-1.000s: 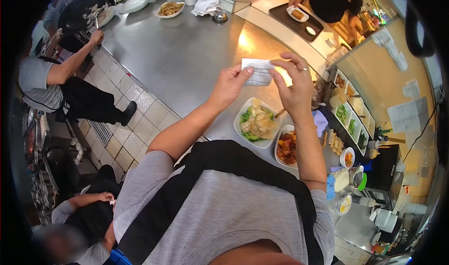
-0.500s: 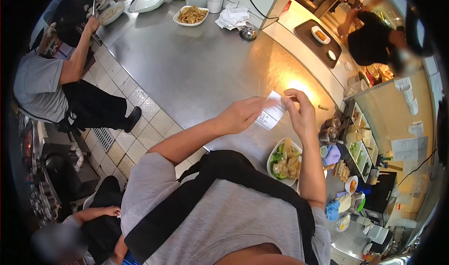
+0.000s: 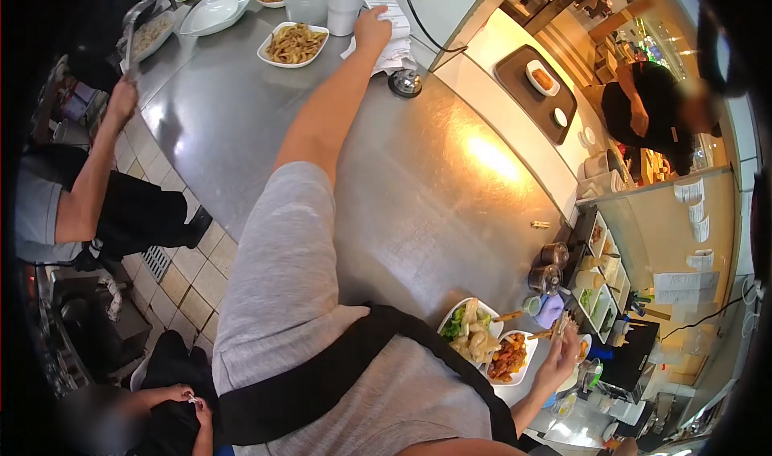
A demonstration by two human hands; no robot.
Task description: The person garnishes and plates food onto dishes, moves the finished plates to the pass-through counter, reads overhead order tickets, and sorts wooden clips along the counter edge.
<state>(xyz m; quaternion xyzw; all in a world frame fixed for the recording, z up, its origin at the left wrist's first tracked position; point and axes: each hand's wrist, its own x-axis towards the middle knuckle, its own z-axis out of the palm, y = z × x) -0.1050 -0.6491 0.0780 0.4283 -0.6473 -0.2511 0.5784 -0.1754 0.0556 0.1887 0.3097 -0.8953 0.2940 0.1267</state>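
Far across the steel counter (image 3: pixel 402 255), my left hand (image 3: pixel 373 31) is closed at a pile of white paper slips (image 3: pixel 394 54), its fingertips on a printed slip. Beside that pile stand a call bell (image 3: pixel 404 83) and a white cup (image 3: pixel 346 6). Down at the right, the curled fingers of my right hand (image 3: pixel 560 359) touch a bunch of small wooden pieces (image 3: pixel 568 322) like clothespins; what they grip is hidden. Close to it are a white bowl of dumplings and greens (image 3: pixel 470 327) and a bowl of reddish-brown food (image 3: pixel 508 357). A wooden piece (image 3: pixel 508 317) sits at the dumpling bowl's rim.
A dish of brown strips (image 3: pixel 295 44) and an empty white dish (image 3: pixel 217 12) stand at the back. A brown tray (image 3: pixel 527 70) lies on the pass shelf, with a person (image 3: pixel 647 114) behind it. Two co-workers (image 3: pixel 60 207) are on the left, one seated.
Both hands have parted from the slip they held mid-counter. The left reached forward to the slip pile; the right went down to the wooden pieces. The reddish-brown food bowl now shows.
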